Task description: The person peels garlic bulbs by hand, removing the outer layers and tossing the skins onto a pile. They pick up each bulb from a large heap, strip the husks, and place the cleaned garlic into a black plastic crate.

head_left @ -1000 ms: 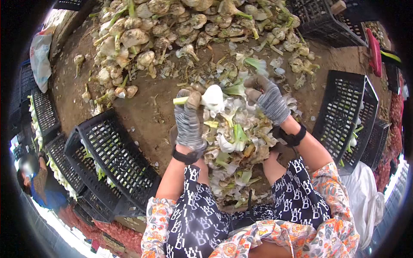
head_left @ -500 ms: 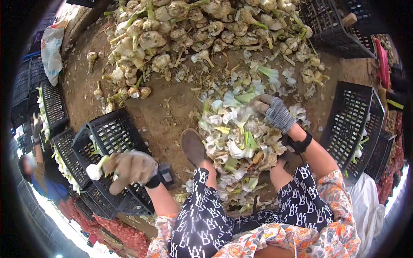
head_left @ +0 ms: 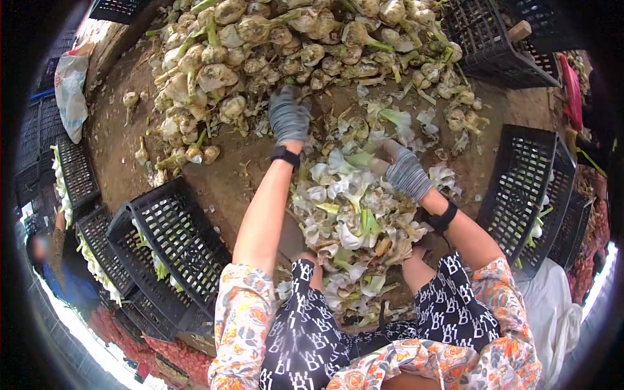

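Note:
My left hand (head_left: 289, 118), in a grey knit glove, reaches to the near edge of a heap of unpeeled garlic bulbs (head_left: 253, 29). Its fingers stretch forward, the tips partly hidden among the bulbs; no bulb shows in its grip. My right hand (head_left: 406, 172), also gloved, is over the right side of a mound of garlic skins (head_left: 354, 201). The right fingers are curled, and I cannot make out what is inside them. Green-white leaf pieces (head_left: 361, 159) lie beside its fingertips.
A black plastic crate (head_left: 185, 227) with trimmed garlic leans at my left; another crate (head_left: 520, 188) stands at right. More crates (head_left: 500, 45) are at the far right. A white sack (head_left: 70, 91) lies far left. Another person (head_left: 58, 266) is at the left edge.
My left hand has swung from the left crate, where it held a white garlic bulb, up to the heap. That bulb is out of the hand. My right hand has stayed near the skins.

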{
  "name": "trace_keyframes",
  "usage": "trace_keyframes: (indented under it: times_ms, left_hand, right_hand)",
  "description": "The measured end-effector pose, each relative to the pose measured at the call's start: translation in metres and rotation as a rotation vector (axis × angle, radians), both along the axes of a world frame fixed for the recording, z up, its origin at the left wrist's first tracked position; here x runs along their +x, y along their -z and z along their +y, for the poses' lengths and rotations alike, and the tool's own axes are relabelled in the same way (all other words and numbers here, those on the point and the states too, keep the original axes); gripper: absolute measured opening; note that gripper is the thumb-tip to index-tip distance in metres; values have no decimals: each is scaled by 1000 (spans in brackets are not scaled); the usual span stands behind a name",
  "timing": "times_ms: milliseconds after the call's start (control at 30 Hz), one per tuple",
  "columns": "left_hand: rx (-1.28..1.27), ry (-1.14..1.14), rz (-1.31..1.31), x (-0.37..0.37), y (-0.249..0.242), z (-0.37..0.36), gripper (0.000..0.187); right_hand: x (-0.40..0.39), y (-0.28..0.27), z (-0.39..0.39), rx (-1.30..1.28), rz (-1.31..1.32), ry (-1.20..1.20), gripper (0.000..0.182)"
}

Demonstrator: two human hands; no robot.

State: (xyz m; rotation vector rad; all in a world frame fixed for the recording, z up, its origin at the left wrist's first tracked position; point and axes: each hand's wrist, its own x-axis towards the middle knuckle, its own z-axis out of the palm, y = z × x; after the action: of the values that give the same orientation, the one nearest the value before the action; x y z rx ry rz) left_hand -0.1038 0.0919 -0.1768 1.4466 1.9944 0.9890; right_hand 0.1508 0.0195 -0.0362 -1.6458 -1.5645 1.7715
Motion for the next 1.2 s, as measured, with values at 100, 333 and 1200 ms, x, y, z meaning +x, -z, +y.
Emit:
trace_keyframes:
  times_ms: [100,333,1200]
  left_hand:
    - [-66,-146,-482,24,-61,-19,45]
    - [-301,38,-907,91,-157,-85,29]
    - [-201,170,-1114,95,-196,-106,48]
  right_hand:
    - [-5,-1,7,221,-1,-49,44]
    - [-16,-22,14,251,102,202,38]
    - [10,-55,12,46,222,133,30]
